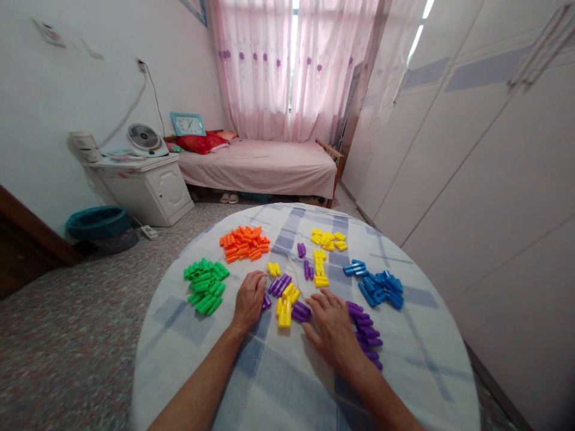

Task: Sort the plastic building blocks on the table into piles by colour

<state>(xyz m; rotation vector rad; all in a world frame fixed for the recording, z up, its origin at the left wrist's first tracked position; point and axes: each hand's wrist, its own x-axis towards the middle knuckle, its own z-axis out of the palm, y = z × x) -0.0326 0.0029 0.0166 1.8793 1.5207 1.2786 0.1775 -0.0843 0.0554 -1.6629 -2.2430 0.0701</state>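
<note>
My left hand (250, 301) rests on the cloth with its fingers together and loosely bent, just left of a small purple plastic piece (266, 301). The thumb side partly hides that piece. My right hand (331, 323) lies with fingers apart beside a purple piece (300, 311), its fingertips close to it. Whether they touch is unclear. Between the hands sit a group of yellow tube-like pieces (284, 312) and a row of purple pieces (280, 285). Farther back stand a yellow column (319, 266) and a few small purple pieces (308, 270). Right of my right hand, its wrist partly covers a purple pile (366, 329).
On the round table's checked cloth (287, 383) lie piles of orange pieces (245, 243), green pieces (206, 285), blue pieces (381, 288) and yellow pieces (329, 239). Beyond are a bed (265, 161), a white cabinet (153, 188) with a fan, and wardrobes (485, 149) at right.
</note>
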